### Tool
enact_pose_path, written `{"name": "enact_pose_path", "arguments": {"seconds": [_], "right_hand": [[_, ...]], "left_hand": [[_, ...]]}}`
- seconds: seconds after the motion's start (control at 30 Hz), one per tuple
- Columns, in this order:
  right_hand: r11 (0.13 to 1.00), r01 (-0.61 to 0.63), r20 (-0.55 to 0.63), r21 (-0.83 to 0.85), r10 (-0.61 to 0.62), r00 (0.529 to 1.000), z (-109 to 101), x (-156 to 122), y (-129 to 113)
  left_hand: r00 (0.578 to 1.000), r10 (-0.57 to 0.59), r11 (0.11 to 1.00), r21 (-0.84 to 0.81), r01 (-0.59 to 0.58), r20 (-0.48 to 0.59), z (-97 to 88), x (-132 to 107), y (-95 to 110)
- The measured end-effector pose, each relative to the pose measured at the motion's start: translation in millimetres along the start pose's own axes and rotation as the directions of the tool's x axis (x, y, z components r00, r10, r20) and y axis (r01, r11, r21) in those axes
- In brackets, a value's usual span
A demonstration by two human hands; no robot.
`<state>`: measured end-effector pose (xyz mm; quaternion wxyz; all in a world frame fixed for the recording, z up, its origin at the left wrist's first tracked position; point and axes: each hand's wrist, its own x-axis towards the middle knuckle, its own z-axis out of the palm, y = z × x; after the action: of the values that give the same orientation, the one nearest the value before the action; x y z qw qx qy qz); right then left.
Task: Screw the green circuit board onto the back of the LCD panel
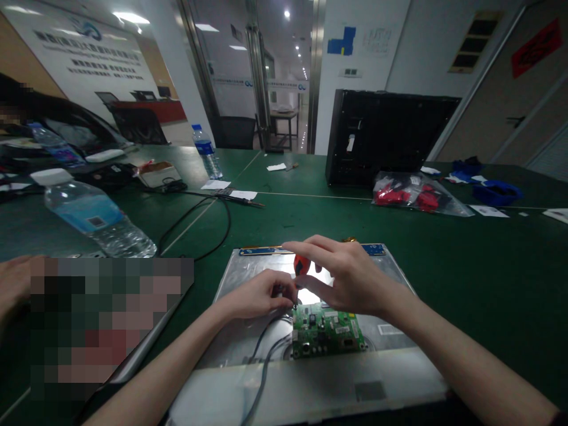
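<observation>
My right hand (344, 275) is closed round the red and black handle of a screwdriver (302, 264), which stands upright with the index finger over its top. Beside the tool's lower end, my left hand (266, 293) is pinched near a corner of a green circuit board (328, 331); whatever its fingertips hold is hidden. The board lies on the silvery back of a flat display panel (235, 334). Grey cables (262, 378) run from the board's left side toward me. Along the panel's far edge is a narrow blue circuit strip (373, 249).
Another person's hand (15, 284) rests at the left, beside a blurred-out area. A large water bottle (95, 213) and a smaller bottle (206, 151) stand left. Black cable (228, 225) loops beyond the panel. A black monitor housing (390, 139) and a plastic bag (421, 195) are far right.
</observation>
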<state>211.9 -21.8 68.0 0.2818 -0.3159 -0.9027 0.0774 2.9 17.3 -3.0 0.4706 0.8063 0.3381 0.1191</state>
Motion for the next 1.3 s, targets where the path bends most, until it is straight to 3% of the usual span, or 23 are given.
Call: {"name": "enact_pose_path", "arguments": {"seconds": [0.17,0.43,0.67,0.93,1.13,1.3], "right_hand": [[0.998,0.026,-0.012,0.054,-0.026,1.0,0.0,1.1,-1.8],[0.997,-0.016,-0.007,-0.076,0.016,1.0,1.9,0.8,0.2],[0.999,-0.008,0.028,0.031,0.007,1.0,-2.1,0.7,-3.7],[0.995,-0.009,-0.017,-0.101,0.007,1.0,2.9,0.1,1.3],[0.999,-0.006,0.014,0.038,0.005,1.0,-3.1,0.1,-1.4],[1.0,-0.028,-0.007,-0.004,0.028,1.0,-0.4,0.7,-0.6]], "left_hand": [[1.0,0.004,1.0,-0.018,-0.004,0.019,0.0,0.8,-4.5],[1.0,-0.004,1.0,-0.02,0.004,-0.007,0.4,0.1,-2.7],[1.0,-0.012,1.0,-0.001,0.012,0.002,2.1,0.7,-8.2],[0.999,-0.031,0.998,0.055,0.032,-0.021,0.3,-0.8,-1.4],[1.0,-0.021,0.998,0.053,0.021,0.002,-0.8,0.8,-5.1],[0.999,-0.03,1.0,0.005,0.03,0.016,0.0,0.3,-2.9]]}}
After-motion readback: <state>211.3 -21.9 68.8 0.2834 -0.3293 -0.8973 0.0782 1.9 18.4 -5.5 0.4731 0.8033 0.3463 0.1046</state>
